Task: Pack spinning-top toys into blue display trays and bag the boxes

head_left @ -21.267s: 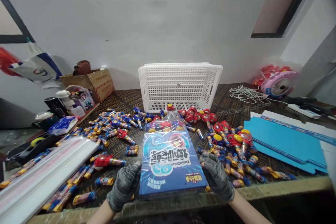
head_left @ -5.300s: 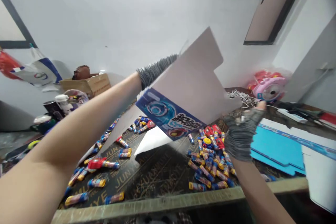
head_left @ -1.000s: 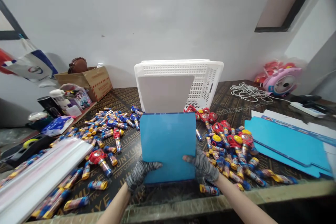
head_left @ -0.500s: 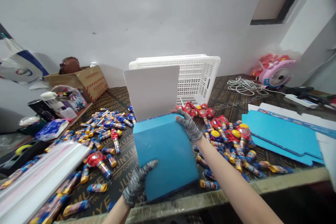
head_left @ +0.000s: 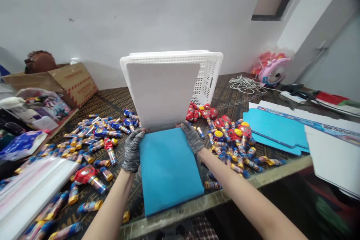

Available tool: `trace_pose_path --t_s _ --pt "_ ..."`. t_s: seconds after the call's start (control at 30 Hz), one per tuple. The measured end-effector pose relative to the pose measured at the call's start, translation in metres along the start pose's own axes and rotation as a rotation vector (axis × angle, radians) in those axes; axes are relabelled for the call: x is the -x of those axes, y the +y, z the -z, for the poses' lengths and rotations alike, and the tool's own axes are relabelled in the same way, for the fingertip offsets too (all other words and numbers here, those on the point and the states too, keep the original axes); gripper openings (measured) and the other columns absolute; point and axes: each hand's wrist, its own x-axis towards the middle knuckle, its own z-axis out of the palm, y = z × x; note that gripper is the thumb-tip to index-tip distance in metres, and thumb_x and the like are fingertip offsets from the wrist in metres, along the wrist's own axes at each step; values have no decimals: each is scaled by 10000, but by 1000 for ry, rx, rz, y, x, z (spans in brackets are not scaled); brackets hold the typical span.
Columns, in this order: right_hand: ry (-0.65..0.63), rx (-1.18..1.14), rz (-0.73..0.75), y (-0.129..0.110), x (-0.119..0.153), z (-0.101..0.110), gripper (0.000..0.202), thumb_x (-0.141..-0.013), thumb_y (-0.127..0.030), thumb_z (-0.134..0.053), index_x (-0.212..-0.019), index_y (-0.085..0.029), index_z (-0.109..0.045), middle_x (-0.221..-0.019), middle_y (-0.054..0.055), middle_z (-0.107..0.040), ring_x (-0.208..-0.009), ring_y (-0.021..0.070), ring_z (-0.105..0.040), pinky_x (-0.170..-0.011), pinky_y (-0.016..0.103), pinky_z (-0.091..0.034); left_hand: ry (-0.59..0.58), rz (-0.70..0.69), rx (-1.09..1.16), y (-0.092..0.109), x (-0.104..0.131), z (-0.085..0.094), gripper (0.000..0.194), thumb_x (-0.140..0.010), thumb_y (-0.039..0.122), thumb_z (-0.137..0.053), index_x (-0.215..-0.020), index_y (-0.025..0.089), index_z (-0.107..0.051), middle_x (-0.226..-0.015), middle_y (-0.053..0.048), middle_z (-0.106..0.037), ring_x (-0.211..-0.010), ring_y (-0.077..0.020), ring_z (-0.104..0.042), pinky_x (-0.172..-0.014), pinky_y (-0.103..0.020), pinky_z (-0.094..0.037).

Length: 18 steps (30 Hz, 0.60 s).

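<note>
A folded card box lies in front of me, its blue panel [head_left: 170, 170] flat near the table's front edge and its white flap [head_left: 163, 93] standing upright behind. My left hand [head_left: 133, 149], in a grey glove, grips the blue panel's far left corner by the fold. At the far right corner, my right hand [head_left: 191, 137], gloved too, holds the same box with its fingers at the fold. The fingertips of both hands are partly hidden behind the card.
Behind the flap stands a white plastic basket [head_left: 213, 78]. Small candy tubes [head_left: 90, 206] and red toys [head_left: 206, 112] spread on both sides. More blue card [head_left: 272, 129] lies right, a white stack [head_left: 36, 191] left. Farther back are a carton [head_left: 75, 82] and pink fan [head_left: 274, 72].
My left hand has moved from the blue panel's near left side up to its far left corner. The white flap now faces me more squarely, and the view has shifted right.
</note>
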Motion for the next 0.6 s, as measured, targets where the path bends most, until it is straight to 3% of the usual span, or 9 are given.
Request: trace_pose_path --t_s 0.1,0.27,0.4,0.47,0.53,0.6 --pt "75 264 118 4 1 3 303 -863 -492 -512 -897 -230 -662 -1009 63 -707 -992 225 -637 -1005 439 -457 -27 -109 -208 -11 -8 2 346 -703 437 -715 -902 154 -723 -899 -54 -737 -841 -187 -659 -804 -301 -503" --pt "8 699 229 0 3 0 238 -901 -284 -482 -955 -162 -679 -1077 133 -688 -1057 256 -604 -1028 450 -417 -119 -369 -707 -23 -14 5 400 -862 457 -460 -935 151 -708 -941 -91 -730 -887 -230 -663 -863 -377 -512" --pt "-107 978 253 -4 -1 -7 210 -876 -263 -572 -971 -120 -692 -1143 181 -659 -1192 319 -514 -1080 509 -321 -204 -414 -886 -28 -9 -5 296 -812 374 -519 -900 170 -715 -990 -125 -706 -990 -303 -620 -994 -495 -421" --pt "-165 1079 253 -6 3 -7 204 -847 -264 -630 -989 -136 -701 -1175 169 -650 -1250 338 -460 -1100 544 -258 -278 -441 -1093 -29 -5 -13 312 -807 353 -550 -971 139 -708 -1017 -170 -689 -1015 -350 -596 -1020 -562 -362" --pt "-204 1147 260 -5 22 -3 324 -836 -322 -663 -1123 -173 -671 -1291 152 -588 -1307 343 -395 -1106 564 -218 -349 -485 -1392 -29 -1 -18 368 -857 365 -518 -1041 95 -688 -1033 -211 -672 -1005 -370 -586 -1002 -580 -351" --pt "-156 1204 302 -2 58 5 454 -847 -429 -644 -1230 -188 -611 -1371 149 -516 -1321 340 -367 -1092 562 -240 -374 -529 -1642 -28 0 -19 407 -912 389 -449 -1057 84 -675 -1035 -217 -664 -982 -360 -585 -975 -550 -370"
